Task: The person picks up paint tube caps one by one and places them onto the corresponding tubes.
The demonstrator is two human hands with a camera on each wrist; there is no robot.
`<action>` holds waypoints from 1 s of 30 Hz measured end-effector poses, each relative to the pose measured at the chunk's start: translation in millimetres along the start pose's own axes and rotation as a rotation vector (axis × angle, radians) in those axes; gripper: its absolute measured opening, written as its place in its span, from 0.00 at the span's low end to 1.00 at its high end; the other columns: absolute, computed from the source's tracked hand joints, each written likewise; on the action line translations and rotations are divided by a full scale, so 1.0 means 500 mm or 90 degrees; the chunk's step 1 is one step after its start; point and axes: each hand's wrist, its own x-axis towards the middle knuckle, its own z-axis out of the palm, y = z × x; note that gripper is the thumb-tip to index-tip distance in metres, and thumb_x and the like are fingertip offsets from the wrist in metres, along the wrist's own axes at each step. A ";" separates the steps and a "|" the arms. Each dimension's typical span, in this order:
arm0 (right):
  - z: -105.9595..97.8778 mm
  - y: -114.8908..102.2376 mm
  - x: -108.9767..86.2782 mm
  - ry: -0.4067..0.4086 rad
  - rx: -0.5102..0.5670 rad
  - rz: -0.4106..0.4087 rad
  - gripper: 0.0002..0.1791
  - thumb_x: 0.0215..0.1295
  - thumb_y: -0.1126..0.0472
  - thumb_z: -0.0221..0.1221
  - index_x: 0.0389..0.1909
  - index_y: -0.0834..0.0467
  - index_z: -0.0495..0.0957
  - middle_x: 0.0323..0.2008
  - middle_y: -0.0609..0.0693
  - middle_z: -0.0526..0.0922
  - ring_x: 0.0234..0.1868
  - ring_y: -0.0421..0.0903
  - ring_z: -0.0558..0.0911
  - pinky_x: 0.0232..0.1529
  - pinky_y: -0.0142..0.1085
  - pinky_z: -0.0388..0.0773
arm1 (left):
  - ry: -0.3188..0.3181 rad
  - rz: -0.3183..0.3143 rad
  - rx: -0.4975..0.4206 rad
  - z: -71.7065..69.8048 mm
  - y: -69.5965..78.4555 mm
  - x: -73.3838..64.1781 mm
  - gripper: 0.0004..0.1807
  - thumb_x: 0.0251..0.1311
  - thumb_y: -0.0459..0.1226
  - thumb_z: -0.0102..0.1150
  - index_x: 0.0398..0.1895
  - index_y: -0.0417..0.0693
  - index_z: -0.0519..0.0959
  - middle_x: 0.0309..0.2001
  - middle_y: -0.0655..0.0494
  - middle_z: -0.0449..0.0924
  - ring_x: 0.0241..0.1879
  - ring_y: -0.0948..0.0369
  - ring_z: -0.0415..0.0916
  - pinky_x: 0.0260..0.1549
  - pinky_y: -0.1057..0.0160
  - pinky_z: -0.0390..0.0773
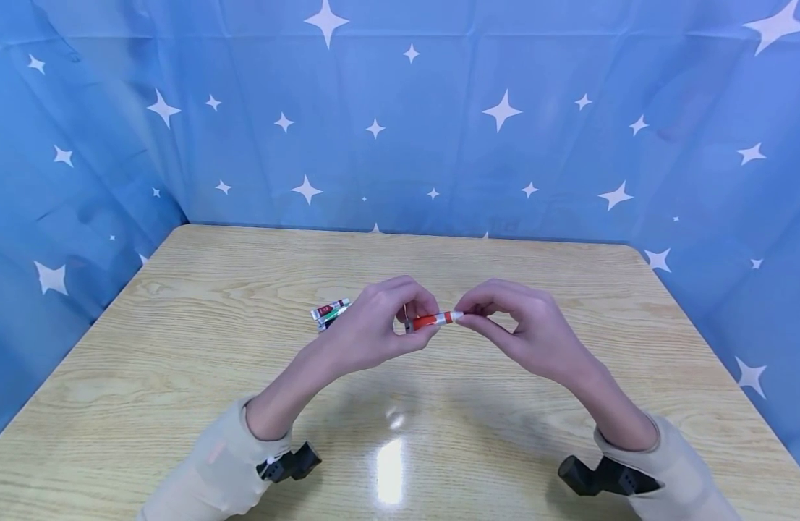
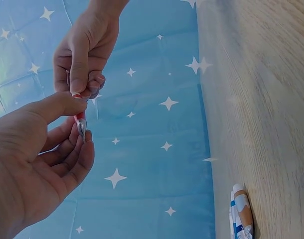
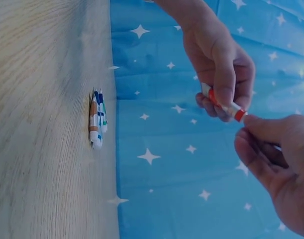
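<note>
Between my two hands, above the table, is a small red-and-white paint tube [image 1: 427,321]. My left hand [image 1: 382,318] pinches its body between thumb and fingers, and the flat crimped end shows below the thumb in the left wrist view. At the other end, the thumb and forefinger of my right hand [image 1: 524,325] pinch the white cap; the fingertips cover most of it. In the right wrist view the red band of the tube [image 3: 239,115] shows right at the right fingertips.
Several more paint tubes [image 1: 330,310] lie in a small pile on the wooden table [image 1: 244,268], partly behind my left hand. A blue curtain [image 1: 439,87] with white stars hangs along the table's back and sides. Both sleeves carry black wrist cameras [image 1: 289,463].
</note>
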 end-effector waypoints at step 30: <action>-0.001 0.015 -0.016 -0.010 -0.006 0.039 0.07 0.69 0.69 0.61 0.40 0.55 0.84 0.30 0.42 0.83 0.26 0.39 0.81 0.28 0.26 0.76 | 0.007 0.010 -0.001 0.008 0.007 0.000 0.07 0.58 0.28 0.68 0.38 0.42 0.80 0.35 0.58 0.78 0.32 0.67 0.73 0.31 0.73 0.76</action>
